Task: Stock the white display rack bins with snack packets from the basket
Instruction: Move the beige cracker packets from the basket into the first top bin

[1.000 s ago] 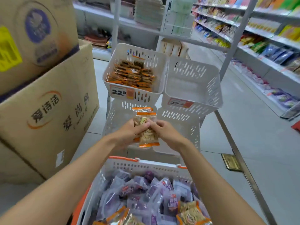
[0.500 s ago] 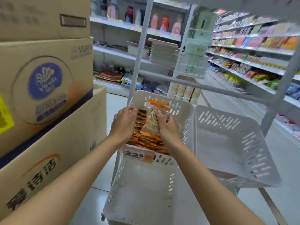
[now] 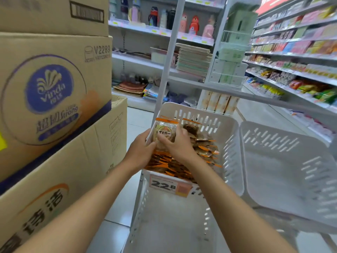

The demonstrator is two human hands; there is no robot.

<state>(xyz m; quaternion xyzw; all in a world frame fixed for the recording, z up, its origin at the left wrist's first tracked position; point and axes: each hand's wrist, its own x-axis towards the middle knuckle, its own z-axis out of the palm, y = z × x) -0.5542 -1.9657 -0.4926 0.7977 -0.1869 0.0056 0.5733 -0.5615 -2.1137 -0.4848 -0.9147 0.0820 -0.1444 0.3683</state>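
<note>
Closest to me, two bare forearms reached up from the bottom edge of the frame, passing over a white slotted lower bin (image 3: 173,225) at bottom centre. Just above it, an orange and white price tag (image 3: 170,186) showing 22 and a small 8 hung on the front lip of the upper bin (image 3: 226,136), which sat in the middle of the frame. Both hands met over the left half of that bin. The left hand (image 3: 141,152) was closed on the left side of a snack packet (image 3: 165,133), thumb up along its edge and fingers tucked behind it where I could not see them. The right hand (image 3: 179,146) had its fingers curled over the packet's front and right side. Between them they held the clear, orange-trimmed packet upright, close to the bin's left wall and above a heap of like packets (image 3: 182,165) lying inside the bin. Just beside the upper bin on its right stood a second white bin (image 3: 282,170), tilted forward. Stacked cardboard boxes (image 3: 54,88) filled the left of the frame. A white rack post (image 3: 169,57) rose behind the upper bin toward the top centre. Farther back, shop shelves (image 3: 160,31) carried bottles at upper centre, and long shelves of coloured goods (image 3: 300,70) ran away along the upper right.
</note>
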